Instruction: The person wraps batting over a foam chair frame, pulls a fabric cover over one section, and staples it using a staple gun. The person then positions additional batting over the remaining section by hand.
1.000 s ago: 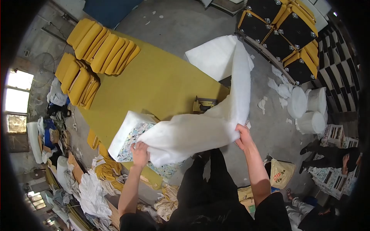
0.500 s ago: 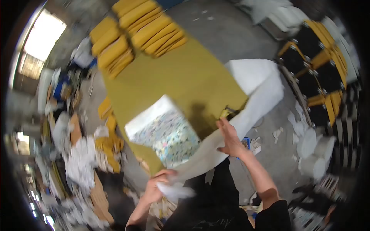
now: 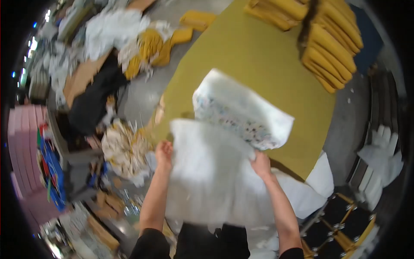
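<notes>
A sheet of white batting [image 3: 211, 172] is stretched between my two hands in front of my body. My left hand [image 3: 164, 154] is closed on its left edge, off the near left side of the olive-yellow tabletop [image 3: 246, 56]. At the right, my right hand [image 3: 261, 164] pinches the upper edge, with more batting trailing away beyond it. Just past the sheet lies a speckled foam block [image 3: 241, 123] with a white layer along its far part. The batting hides the block's near left portion. Motion blurs the fingertips slightly.
Stacked mustard-yellow cushions [image 3: 330, 54] sit at the table's far right. Fabric scraps [image 3: 151, 49] and a cream bundle [image 3: 125, 146] litter the floor on the left. Pink foam stacks [image 3: 28, 146] stand far left; black-and-yellow frames [image 3: 336, 224] are at lower right.
My view has turned, and table and cushions appear farther right. The batting is now raised and spread between both hands, overlapping the foam's near side. My right hand has closed on its edge.
</notes>
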Motion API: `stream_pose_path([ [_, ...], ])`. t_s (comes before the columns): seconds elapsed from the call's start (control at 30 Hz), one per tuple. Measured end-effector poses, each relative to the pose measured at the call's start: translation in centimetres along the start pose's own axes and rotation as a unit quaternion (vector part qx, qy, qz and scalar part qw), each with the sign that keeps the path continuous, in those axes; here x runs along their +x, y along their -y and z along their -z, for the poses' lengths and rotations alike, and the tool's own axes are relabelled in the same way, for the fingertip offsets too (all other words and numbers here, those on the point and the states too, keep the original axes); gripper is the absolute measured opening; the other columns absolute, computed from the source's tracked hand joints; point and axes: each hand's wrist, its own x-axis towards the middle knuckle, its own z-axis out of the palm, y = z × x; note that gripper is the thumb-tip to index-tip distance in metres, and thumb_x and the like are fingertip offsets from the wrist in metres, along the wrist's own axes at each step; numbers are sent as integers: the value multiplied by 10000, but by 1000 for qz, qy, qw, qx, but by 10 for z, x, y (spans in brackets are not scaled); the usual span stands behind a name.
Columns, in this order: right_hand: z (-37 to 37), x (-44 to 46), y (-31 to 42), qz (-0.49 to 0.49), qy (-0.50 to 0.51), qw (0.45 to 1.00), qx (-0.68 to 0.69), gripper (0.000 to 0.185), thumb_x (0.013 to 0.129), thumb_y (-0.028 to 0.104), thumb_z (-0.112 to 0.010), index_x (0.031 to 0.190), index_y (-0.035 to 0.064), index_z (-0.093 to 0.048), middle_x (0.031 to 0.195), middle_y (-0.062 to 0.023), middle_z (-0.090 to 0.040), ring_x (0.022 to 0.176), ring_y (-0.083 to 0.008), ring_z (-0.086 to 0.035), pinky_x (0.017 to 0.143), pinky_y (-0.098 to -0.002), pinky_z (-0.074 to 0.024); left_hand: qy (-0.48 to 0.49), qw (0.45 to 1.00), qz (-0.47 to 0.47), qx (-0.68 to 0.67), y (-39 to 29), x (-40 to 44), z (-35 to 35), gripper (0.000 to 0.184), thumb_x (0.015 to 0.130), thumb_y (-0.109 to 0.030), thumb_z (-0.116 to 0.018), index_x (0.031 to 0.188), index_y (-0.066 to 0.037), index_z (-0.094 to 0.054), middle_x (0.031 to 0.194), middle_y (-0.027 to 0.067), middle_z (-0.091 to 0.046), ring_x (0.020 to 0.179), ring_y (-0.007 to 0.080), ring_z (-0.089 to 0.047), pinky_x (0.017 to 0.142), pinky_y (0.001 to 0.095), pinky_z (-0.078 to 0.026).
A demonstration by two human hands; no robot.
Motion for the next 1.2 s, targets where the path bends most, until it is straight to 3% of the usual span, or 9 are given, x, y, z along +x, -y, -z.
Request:
stream_pose_path([
  [0.2,-23,0,15,45,17,979,-199,631,813,138,-795,1369,-46,-561,1352,-294,-604,1243,-458,-584,997,-522,-497,-302,952,28,45,117,-132,175,363,1052,-508,-592,1074,-155,-674,1015,-48,-681,981,80,-634,795,253,-393],
  [0.37,-51,14,108,186,-9,951,-247,844,800,117,-806,1507,-85,-394,1504,-305,-457,1395,-460,-453,1137,-490,-400,20,989,116,-94,222,-157,123,897,1040,-463,-622,1687,-109,-112,1675,119,-332,1536,282,-329,1238,394,-244],
  [0.5,-112,96,187,341,-88,911,-213,824,834,87,-789,1535,-67,-385,1471,-286,-481,1370,-423,-476,1149,-488,-366,-12,964,131,-230,213,-136,55,682,1034,-352,-663,1574,-77,-349,1545,106,-505,1438,253,-455,1205,399,-321],
  [0.67,-141,135,194,232,-56,940,-246,483,819,95,-815,1239,0,-597,1339,-204,-574,1226,-390,-534,1069,-473,-401,-99,953,138,-249,235,-159,78,465,1061,-263,-632,1448,-45,-493,1384,77,-596,1257,228,-575,1077,344,-434],
  [0.9,-82,150,152,465,-162,870,-28,355,793,-115,-619,1115,35,-625,1224,-239,-660,1202,-448,-600,1057,-480,-459,-284,896,-326,101,118,-278,68,275,1062,-285,-598,1109,-28,-514,1074,104,-593,988,175,-582,953,392,-515],
  [0.93,-103,195,119,439,-477,740,-181,330,785,-118,-610,1071,47,-628,1100,-221,-683,1071,-440,-640,954,-467,-504,-285,866,-409,39,98,-288,68,253,1057,-267,-590,1095,-30,-511,1063,118,-611,952,191,-607,914,412,-545],
  [1.03,-102,173,153,372,-495,738,-268,269,783,-115,-603,984,62,-618,881,-186,-678,848,-421,-671,780,-453,-542,-362,914,-179,40,84,-200,80,262,1071,-275,-594,1121,-28,-528,933,43,-526,846,126,-562,852,336,-539],
  [1.07,-101,155,176,342,-227,892,-189,233,789,-110,-605,941,66,-605,786,-170,-651,756,-409,-661,710,-452,-535,-372,905,-198,49,119,-141,80,237,1073,-261,-602,1110,-32,-554,969,39,-550,862,125,-549,810,316,-503],
  [1.2,-126,184,160,431,-214,847,-227,203,794,-104,-608,908,61,-569,779,-177,-609,711,-397,-628,629,-453,-499,-387,904,-169,67,224,-4,113,316,1075,-335,-623,1185,-49,-549,1070,40,-584,970,146,-544,883,298,-462],
])
